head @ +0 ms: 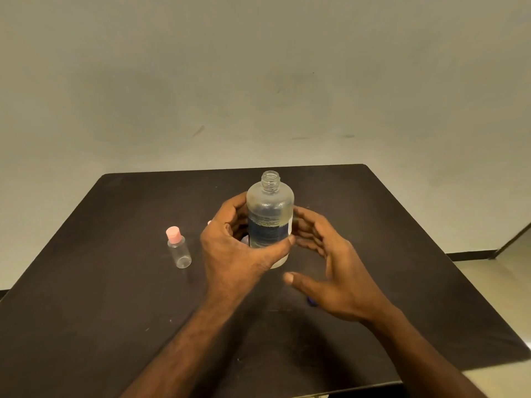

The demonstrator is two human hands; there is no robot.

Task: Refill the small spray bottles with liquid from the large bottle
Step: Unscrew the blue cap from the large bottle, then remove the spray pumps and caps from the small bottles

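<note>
The large clear bottle (270, 214) stands upright in the middle of the dark table (402, 239), its neck uncapped and a blue label on its side. My left hand (232, 248) is wrapped around its lower half. My right hand (324, 259) hovers just right of the bottle with fingers spread, holding nothing. A small clear bottle with a pink cap (178, 248) stands upright to the left. A second pink-capped item (209, 222) peeks out behind my left hand, mostly hidden.
A small blue object (311, 302), perhaps the large bottle's cap, lies on the table under my right palm. A pale wall rises behind the table's far edge. The floor shows at the right past the table's edge.
</note>
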